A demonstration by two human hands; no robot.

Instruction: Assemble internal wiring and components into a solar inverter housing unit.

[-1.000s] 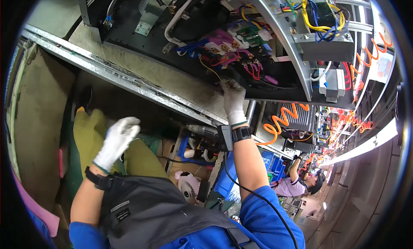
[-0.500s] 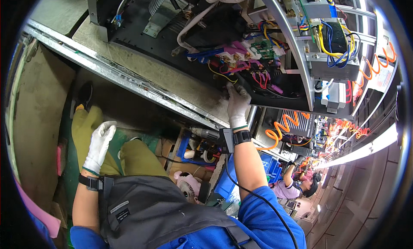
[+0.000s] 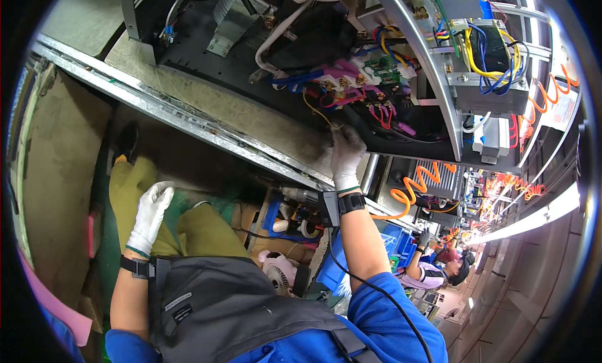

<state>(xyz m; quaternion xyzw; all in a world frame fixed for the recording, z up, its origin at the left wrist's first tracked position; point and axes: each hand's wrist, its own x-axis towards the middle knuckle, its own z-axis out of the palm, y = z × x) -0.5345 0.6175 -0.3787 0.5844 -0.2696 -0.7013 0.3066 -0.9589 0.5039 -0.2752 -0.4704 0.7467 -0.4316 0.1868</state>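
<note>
My right hand (image 3: 348, 151), in a white glove with dark-stained fingertips, is at the near edge of an open black metal chassis (image 3: 251, 93). Its fingers are closed on the end of a thin yellow wire (image 3: 318, 112), which runs up to a terminal block with purple-sleeved wires (image 3: 342, 84). Beside the block sits a small green circuit board (image 3: 385, 71). My left hand (image 3: 150, 217), also white-gloved, hangs over my thigh, away from the chassis. Its fingers are curled together, and whatever may be between them is hidden.
A metal rail (image 3: 169, 121) borders the bench in front of me. Below my right forearm are a power tool (image 3: 300, 195), a blue parts tray (image 3: 274, 213) and a pink fan (image 3: 278, 272). An orange coiled hose (image 3: 401, 200) hangs at the right. A co-worker (image 3: 433, 272) works farther off.
The yellow wire now runs straighter down to my right fingertips; before, its end bent above them. My left hand has shifted slightly right and down.
</note>
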